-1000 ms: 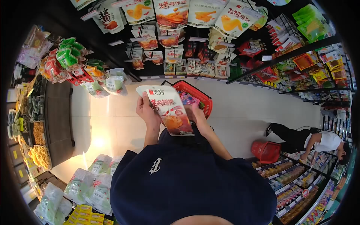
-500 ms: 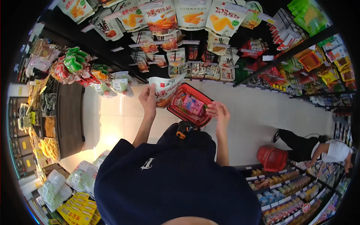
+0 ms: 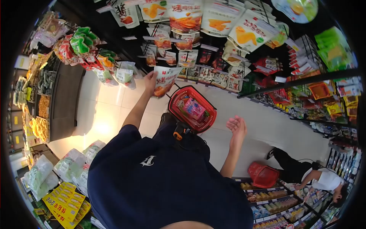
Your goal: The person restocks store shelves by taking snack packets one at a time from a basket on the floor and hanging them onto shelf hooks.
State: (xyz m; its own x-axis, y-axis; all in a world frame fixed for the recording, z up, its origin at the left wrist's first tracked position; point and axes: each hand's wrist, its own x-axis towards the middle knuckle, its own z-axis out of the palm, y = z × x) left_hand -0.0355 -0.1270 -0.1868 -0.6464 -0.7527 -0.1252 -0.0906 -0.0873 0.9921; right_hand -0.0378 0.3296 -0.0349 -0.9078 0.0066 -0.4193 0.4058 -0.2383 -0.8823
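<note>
My left hand (image 3: pixel 150 80) grips the left edge of a white snack pouch (image 3: pixel 164 83) with red lettering and a picture of browned food. The pouch hangs upright, just up and left of a red shopping basket (image 3: pixel 210 123). Inside the basket lies a pink and purple packet (image 3: pixel 193 108), with something green beside it that I cannot make out. To the right of the basket, my right hand (image 3: pixel 237 126) is in the air, fingers loosely stretched and holding nothing.
Hanging food pouches (image 3: pixel 185 17) fill the rack ahead. Bagged goods (image 3: pixel 80 45) hang at the left above a dark display counter (image 3: pixel 65 103). At the lower right, a person (image 3: pixel 320 175) crouches by low shelves (image 3: pixel 270 198), beside another red basket (image 3: pixel 263 174).
My right hand has moved off the basket's edge to the right. The pouch in my left hand has shifted away from the basket, up and left. The whole view has turned slightly.
</note>
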